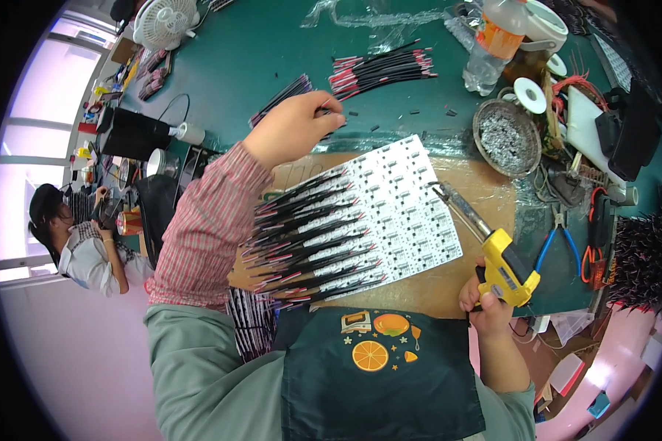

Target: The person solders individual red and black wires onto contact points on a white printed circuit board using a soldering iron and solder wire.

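Note:
My right hand (485, 305) is wrapped round the handle of a yellow soldering gun (509, 270); its metal tip points up and left, by the right edge of a white circuit board panel (412, 213). Rows of black wires (309, 250) with red and white ends lie across the panel's left part. My left hand (294, 126) is above the panel's far left, its fingers curled in; whatever they pinch, if anything, is hidden. Beside it lies a bundle of black wires (281, 99). Another wire pile (382, 72) is farther off, and small black bits (414, 112) lie scattered nearby.
To the right stand a round metal dish (506, 137) of silvery scraps, a plastic bottle (494, 44), blue-handled pliers (559, 239) and an orange-and-black hand tool (594, 235). A white fan (165, 22) is at the far left. Another person (84, 246) sits at the left.

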{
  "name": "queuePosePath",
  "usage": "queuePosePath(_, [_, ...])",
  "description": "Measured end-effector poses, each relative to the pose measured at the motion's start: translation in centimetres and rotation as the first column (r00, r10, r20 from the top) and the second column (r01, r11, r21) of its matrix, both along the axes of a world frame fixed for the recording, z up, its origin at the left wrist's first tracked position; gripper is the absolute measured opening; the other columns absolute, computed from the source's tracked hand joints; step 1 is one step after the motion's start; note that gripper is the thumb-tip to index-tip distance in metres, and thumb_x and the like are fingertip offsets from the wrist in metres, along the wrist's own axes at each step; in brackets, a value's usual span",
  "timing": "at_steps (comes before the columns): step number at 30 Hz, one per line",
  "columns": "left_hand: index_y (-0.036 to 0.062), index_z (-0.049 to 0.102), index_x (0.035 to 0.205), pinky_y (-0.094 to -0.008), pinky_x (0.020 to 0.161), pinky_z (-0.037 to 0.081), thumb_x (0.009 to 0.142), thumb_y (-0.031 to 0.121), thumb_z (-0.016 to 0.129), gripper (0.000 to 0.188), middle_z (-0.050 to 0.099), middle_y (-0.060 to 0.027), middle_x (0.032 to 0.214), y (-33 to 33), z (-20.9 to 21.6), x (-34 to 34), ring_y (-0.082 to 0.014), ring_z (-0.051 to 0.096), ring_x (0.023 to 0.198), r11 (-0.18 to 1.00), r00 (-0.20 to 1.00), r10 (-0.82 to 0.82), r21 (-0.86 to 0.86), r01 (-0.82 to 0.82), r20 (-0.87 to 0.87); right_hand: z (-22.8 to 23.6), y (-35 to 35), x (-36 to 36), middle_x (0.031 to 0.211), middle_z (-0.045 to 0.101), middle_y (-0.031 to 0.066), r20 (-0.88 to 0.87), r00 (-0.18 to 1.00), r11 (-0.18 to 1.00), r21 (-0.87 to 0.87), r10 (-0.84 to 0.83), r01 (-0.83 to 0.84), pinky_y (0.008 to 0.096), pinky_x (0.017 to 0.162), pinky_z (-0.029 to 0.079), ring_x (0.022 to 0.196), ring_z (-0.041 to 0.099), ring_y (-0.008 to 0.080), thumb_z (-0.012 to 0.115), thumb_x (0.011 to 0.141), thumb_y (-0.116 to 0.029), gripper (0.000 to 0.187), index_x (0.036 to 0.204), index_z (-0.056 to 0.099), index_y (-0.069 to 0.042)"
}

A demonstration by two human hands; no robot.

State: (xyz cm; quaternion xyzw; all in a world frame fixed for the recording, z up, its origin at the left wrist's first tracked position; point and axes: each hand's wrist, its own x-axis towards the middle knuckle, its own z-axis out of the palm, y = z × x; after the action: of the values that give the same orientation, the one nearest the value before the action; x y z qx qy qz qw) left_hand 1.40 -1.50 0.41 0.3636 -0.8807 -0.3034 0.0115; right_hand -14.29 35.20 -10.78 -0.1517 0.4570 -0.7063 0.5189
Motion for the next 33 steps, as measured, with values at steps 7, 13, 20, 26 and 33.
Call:
queuePosePath(7, [0.0014, 0.064, 0.115, -0.0297, 0.07, 0.047, 0.085, 0.019, 0.059, 0.036, 0.063, -0.0048, 0.089, -4.3, -2.9, -10.1, -0.016, 0.056, 0.077, 0.966, 0.989, 0.055, 0.258, -0.019, -0.134, -0.4, 0.3, 0.0, 0.069, 0.046, 0.0025, 0.053, 0.998, 1.0, -0.007, 0.019, -0.019, 0.0277, 0.051, 0.039, 0.055, 0.047, 0.0138, 0.079, 0.078, -0.036, 0.074, 0.133, 0.043, -0.002])
queuePosePath(13, [0.002, 0.055, 0.13, -0.0327, 0.082, 0.048, 0.091, 0.05, 0.059, 0.062, 0.06, -0.0106, 0.118, -5.9, -1.2, -14.5, -0.0188, 0.057, 0.098, 0.876, 0.977, 0.154, 0.478, -0.066, -0.148, -0.3, 0.2, 0.0, 0.07, 0.047, 0.0024, 0.076, 0.997, 1.0, -0.006, 0.021, -0.021, 0.0281, 0.052, 0.039, 0.056, 0.047, 0.014, 0.079, 0.079, -0.036, 0.073, 0.134, 0.043, -0.003])
queuePosePath(20, [0.0004, 0.064, 0.117, -0.0378, 0.086, 0.051, 0.088, 0.038, 0.065, 0.047, 0.068, -0.0163, 0.112, -7.2, -0.7, -9.9, -0.0286, 0.065, 0.1, 0.977, 0.979, -0.109, -0.198, 0.074, -0.173, -0.3, 0.4, 0.0, 0.07, 0.045, 0.002, 0.09, 0.995, 0.999, -0.014, 0.05, -0.049, 0.0281, 0.051, 0.039, 0.056, 0.046, 0.0141, 0.078, 0.079, -0.038, 0.074, 0.134, 0.042, -0.003])
queuePosePath(26, [0.0018, 0.066, 0.098, -0.0475, 0.078, 0.052, 0.078, 0.021, 0.067, 0.027, 0.069, -0.0168, 0.091, -4.5, -1.2, -0.7, -0.0364, 0.065, 0.091, 0.874, 0.904, -0.144, -0.377, 0.307, 0.402, 0.1, 0.1, 0.0, 0.069, 0.044, 0.0015, 0.07, 0.996, 0.999, -0.014, 0.046, -0.045, 0.0276, 0.05, 0.039, 0.054, 0.045, 0.0137, 0.078, 0.079, -0.041, 0.075, 0.133, 0.043, -0.003])
queuePosePath(33, [0.0025, 0.062, 0.106, -0.0469, 0.083, 0.052, 0.075, 0.009, 0.062, 0.032, 0.066, -0.016, 0.098, -1.8, -5.2, 3.4, -0.036, 0.063, 0.095, 0.839, 0.96, -0.002, -0.522, 0.154, 0.281, 0.2, 0.0, 0.0, 0.069, 0.046, 0.0014, 0.034, 0.999, 1.0, -0.003, 0.021, -0.021, 0.0271, 0.049, 0.039, 0.054, 0.046, 0.0129, 0.077, 0.08, -0.04, 0.075, 0.133, 0.042, 0.0])
